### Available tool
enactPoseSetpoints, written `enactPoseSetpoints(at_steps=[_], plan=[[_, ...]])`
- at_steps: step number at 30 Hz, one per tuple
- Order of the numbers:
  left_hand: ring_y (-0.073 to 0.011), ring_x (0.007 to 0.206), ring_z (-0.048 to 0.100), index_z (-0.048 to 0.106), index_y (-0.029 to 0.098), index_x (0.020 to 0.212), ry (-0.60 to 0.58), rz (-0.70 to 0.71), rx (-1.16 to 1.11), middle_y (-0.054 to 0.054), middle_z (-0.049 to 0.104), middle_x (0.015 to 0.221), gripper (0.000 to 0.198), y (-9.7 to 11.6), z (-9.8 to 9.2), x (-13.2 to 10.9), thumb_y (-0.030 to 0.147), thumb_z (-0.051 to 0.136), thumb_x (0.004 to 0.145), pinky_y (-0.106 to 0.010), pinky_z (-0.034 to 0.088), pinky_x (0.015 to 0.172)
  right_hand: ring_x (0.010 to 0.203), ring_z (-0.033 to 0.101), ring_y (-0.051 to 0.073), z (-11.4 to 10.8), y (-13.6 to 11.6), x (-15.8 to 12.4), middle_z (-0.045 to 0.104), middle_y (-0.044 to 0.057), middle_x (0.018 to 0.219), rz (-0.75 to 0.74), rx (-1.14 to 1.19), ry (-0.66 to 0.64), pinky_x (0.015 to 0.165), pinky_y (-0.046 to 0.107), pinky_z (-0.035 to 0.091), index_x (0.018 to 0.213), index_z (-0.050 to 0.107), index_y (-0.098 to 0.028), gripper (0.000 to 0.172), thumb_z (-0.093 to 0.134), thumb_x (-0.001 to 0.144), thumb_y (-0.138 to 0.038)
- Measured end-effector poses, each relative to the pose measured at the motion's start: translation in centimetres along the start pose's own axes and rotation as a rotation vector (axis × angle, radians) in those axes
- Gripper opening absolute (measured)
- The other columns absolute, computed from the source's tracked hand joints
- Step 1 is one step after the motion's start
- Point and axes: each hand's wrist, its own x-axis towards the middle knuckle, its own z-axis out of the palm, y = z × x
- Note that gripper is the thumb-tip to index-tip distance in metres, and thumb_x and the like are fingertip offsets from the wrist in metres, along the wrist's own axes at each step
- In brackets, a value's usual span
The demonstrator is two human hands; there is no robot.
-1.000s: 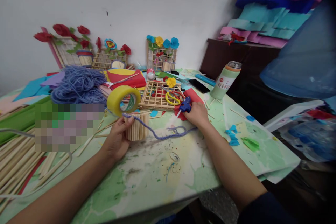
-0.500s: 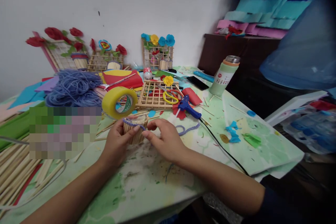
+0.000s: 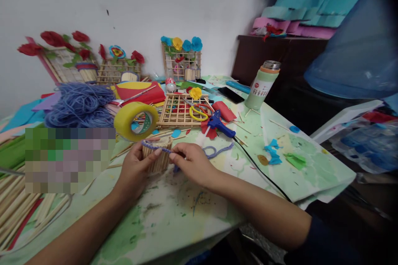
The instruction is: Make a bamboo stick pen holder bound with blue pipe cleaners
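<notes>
A small round cup made of upright wooden sticks (image 3: 158,160) stands at the middle of the table. My left hand (image 3: 137,165) is wrapped round its left side, the thumb pressing a braided purple yarn cord (image 3: 152,145) against the upper rim. My right hand (image 3: 192,163) pinches the same cord just right of the cup, between thumb and forefinger. The cord's loose end curls on the table beyond my right hand. A blue glue gun (image 3: 219,124) lies behind that hand, its black cable running right. Behind the cup stands a roll of yellow tape (image 3: 136,121).
A stick lattice (image 3: 174,112) with yellow-handled scissors (image 3: 199,112) lies behind the tape. Purple yarn (image 3: 81,103) and loose sticks (image 3: 18,211) cover the left. A green bottle (image 3: 263,85) and a phone (image 3: 231,95) are at the back right. Paper-flower lattices (image 3: 182,60) lean against the wall.
The view has shifted slightly, so the table things appear a little further left. My right hand has drawn the cord straighter off the rim. My left hand keeps its hold on the cup.
</notes>
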Motion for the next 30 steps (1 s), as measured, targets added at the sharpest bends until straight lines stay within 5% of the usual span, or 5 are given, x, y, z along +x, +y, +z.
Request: enactPoseSetpoints(at_steps=[13,22,30], plan=[[-0.017,0.08,0.063,0.062,0.018,0.099,-0.048,-0.112,-0.1,-0.003,0.068,0.097,0.043,0.7,0.2,-0.7,0.029,0.08,0.062,-0.024,0.051,0.065,0.064,0.043,0.011,-0.5,1.0,0.5,0.047,-0.002,0.065,-0.019,-0.002,0.073,0.058,0.024,0.028,0.065,0.043,-0.018,0.026,0.046,0.089,-0.029],[-0.016,0.086,0.062,0.066,0.02,0.097,-0.082,-0.203,-0.187,-0.002,0.068,0.103,0.038,1.1,0.5,-1.1,0.03,0.079,0.063,-0.023,0.053,0.071,0.06,0.04,0.01,-0.6,1.4,0.8,0.043,-0.004,0.061,-0.023,-0.037,0.105,0.057,0.024,0.025,0.063,0.044,-0.018,0.029,0.049,0.089,-0.03],[-0.0171,0.084,0.062,0.069,0.019,0.094,-0.025,-0.227,-0.243,-0.002,0.07,0.098,0.033,0.9,0.4,-1.0,0.035,0.076,0.065,-0.025,0.055,0.07,0.059,0.04,0.01,-0.6,1.5,0.8,0.045,-0.003,0.06,-0.009,-0.06,0.124,0.055,0.024,0.024,0.062,0.044,-0.018,0.031,0.05,0.088,-0.034]])
